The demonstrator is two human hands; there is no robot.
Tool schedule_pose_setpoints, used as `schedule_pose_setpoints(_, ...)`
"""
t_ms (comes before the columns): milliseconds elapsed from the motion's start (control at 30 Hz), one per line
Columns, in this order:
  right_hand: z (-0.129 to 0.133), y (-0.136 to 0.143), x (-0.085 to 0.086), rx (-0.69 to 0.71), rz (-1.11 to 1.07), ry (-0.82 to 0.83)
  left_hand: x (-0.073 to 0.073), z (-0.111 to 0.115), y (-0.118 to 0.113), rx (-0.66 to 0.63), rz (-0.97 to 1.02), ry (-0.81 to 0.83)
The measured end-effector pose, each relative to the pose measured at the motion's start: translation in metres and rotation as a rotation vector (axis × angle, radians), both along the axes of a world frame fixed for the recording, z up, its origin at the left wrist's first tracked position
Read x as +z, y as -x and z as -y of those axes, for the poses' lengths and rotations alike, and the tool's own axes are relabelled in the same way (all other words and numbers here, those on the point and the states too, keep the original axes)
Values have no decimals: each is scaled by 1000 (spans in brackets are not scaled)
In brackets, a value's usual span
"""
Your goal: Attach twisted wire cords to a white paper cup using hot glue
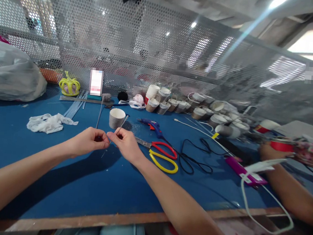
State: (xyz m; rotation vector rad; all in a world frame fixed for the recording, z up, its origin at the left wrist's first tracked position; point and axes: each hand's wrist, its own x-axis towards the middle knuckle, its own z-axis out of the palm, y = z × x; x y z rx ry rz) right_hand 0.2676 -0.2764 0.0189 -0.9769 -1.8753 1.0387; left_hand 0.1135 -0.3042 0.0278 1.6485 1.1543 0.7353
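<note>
My left hand [95,140] and my right hand [123,141] meet over the blue table, fingertips pinched close together. Between them runs a thin pale strand [124,120], wire or cord; its upper end pokes out above my right hand and a fine end hangs below the fingertips. Just behind the hands stands a small white cup [116,119], its side apparently wrapped in cord. To the right of my right hand lie scissors [163,157] with one red and one yellow handle, and a blue glue gun [152,126].
White lace [48,122] and pale sticks [75,106] lie at left, near a plastic bag [11,70]. Several wrapped cups [198,113] line the back before a perforated metal screen [153,32]. Black cable [197,156] curls at right; another person's hand [269,152] holds a red-banded cup [282,145].
</note>
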Motion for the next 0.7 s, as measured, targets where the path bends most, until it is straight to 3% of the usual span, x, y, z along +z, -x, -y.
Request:
schedule_pose_setpoints(133,1,0,0,-9,-15,-4,1,2,-1,-1,22,17)
schedule_pose_setpoints(333,-1,-2,-1,211,-132,205,3,1,0,-6,76,47)
schedule_pose_setpoints(700,1,-2,3,62,-3,102,4,2,-1,22,47,44)
